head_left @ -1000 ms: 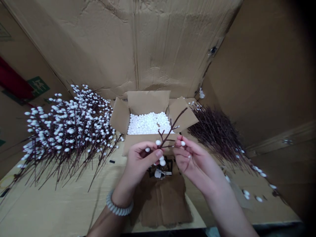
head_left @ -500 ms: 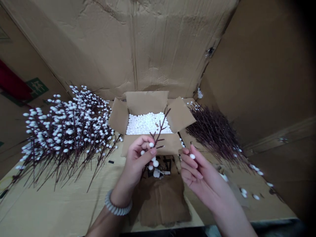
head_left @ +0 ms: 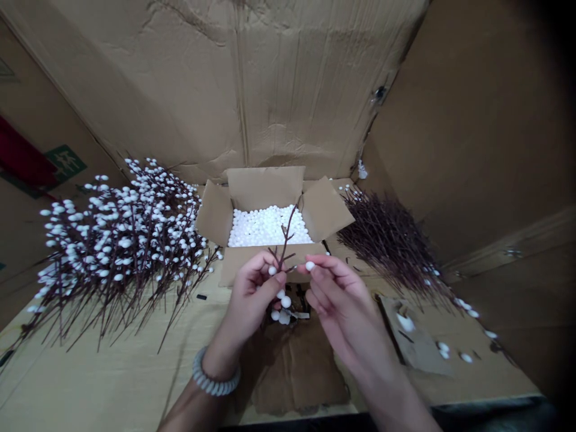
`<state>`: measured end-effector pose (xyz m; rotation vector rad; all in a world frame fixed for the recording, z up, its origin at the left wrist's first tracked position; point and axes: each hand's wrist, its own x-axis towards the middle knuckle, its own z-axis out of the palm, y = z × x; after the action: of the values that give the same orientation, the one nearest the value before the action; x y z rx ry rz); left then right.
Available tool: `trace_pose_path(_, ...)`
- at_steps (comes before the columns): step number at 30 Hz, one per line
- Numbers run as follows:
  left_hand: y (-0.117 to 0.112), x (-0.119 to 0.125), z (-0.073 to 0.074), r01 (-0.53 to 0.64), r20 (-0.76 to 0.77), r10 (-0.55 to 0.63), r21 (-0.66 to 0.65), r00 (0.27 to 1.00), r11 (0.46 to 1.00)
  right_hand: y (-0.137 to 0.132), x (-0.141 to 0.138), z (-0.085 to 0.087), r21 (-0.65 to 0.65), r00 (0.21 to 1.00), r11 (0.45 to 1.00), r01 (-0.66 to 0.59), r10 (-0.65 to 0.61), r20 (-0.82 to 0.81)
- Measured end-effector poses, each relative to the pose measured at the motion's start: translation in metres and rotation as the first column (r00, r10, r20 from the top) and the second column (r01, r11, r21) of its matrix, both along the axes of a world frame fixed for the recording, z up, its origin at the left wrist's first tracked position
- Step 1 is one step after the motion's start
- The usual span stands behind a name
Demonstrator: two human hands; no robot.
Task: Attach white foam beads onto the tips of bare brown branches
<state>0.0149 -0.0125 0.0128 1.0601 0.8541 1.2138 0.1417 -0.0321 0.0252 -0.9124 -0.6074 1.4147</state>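
Head view, and the left hand point(head_left: 252, 300) is curled firmly around a thin brown twig point(head_left: 284, 240)! The right hand point(head_left: 342, 306) pinches a smooth foam ball point(head_left: 310, 266) just beside it, above a cardboard box point(head_left: 265, 186).

Makeshift craft workshop bench: open cardboard carton point(head_left: 265, 187) of white foam beads point(head_left: 265, 228) at centre, white-berried artificial branches point(head_left: 121, 240) piled left of the carton, bare brown stems point(head_left: 387, 240) right of it, creased cardboard sheeting point(head_left: 180, 90) behind it.
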Motion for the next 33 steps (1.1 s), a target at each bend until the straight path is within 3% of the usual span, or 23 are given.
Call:
trace_pose_path(11,0.000,0.001,0.006,-0.131,-0.182,0.157,0.145,0.971,0.981,0.009,-0.010,-0.010,0.070,1.000,0.997,0.021,-0.023,0.018)
trace_pose_path(18,0.001,0.000,0.003,-0.212,-0.267,0.298,0.308,0.916,0.927,0.011,-0.013,-0.017,0.135,0.996,0.991,0.024,-0.035,0.085)
trace_pose_path(23,0.002,-0.001,0.001,-0.187,-0.316,0.318,0.383,0.894,0.905,0.012,-0.014,-0.021,0.165,0.992,0.986,0.023,-0.043,0.116)
trace_pose_path(33,0.001,-0.002,-0.003,-0.146,-0.372,0.307,0.402,0.876,0.904,0.013,-0.011,-0.029,0.235,0.980,0.972,0.021,-0.067,0.189)
